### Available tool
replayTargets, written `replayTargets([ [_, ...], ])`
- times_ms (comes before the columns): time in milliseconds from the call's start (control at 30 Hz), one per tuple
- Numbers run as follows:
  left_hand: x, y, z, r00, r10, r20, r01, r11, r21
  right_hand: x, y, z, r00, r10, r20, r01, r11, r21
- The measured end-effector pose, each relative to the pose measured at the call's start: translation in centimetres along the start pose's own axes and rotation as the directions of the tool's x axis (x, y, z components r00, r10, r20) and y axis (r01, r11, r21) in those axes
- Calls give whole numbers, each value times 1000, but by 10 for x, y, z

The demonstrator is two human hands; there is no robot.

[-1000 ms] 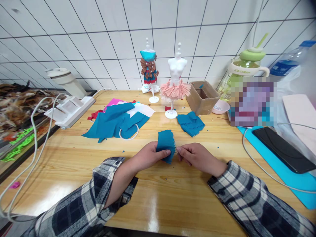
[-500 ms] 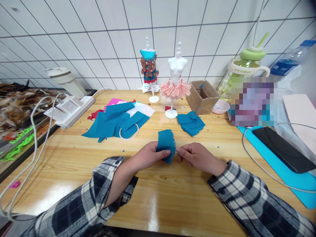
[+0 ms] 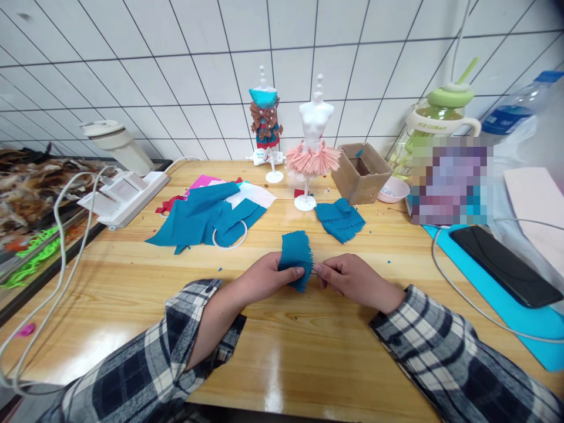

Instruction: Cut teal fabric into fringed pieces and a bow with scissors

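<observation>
My left hand (image 3: 264,276) is closed on a small piece of teal fabric (image 3: 296,249), thumb on top. The fabric's right edge is cut in a jagged fringe. Close to that edge, my right hand (image 3: 352,279) pinches with thumb and forefinger. Something thin seems to run from the pinch to the fabric, too small to name. Beyond the hands lies a second teal piece (image 3: 341,220) with zigzag edges. Larger teal fabric (image 3: 198,217) is heaped to the left, with a white ring (image 3: 230,245) on it.
Two small dress forms stand at the back: one in a pink pleated skirt (image 3: 314,160), one in a teal and brown outfit (image 3: 265,120). Right of them are a cardboard box (image 3: 363,182) and pink bowl (image 3: 393,191). A black phone (image 3: 504,267) lies right; a power strip (image 3: 127,200) left.
</observation>
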State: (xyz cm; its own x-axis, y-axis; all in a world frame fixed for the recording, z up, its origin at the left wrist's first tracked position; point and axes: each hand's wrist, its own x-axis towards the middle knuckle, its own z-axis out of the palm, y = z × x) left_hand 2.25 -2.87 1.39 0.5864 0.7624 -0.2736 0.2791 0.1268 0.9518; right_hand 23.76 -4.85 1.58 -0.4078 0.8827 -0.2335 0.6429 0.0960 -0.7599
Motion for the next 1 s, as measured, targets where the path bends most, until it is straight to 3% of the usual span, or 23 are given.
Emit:
replayTargets([
  [267,1,-2,2,996,-26,-80,19,996,-88,0,1,0,1000,-4,-6,4,1000,-8],
  [1000,1,-2,2,998,-12,-60,8,998,-59,1,0,1,1000,1,-6,-1,999,38],
])
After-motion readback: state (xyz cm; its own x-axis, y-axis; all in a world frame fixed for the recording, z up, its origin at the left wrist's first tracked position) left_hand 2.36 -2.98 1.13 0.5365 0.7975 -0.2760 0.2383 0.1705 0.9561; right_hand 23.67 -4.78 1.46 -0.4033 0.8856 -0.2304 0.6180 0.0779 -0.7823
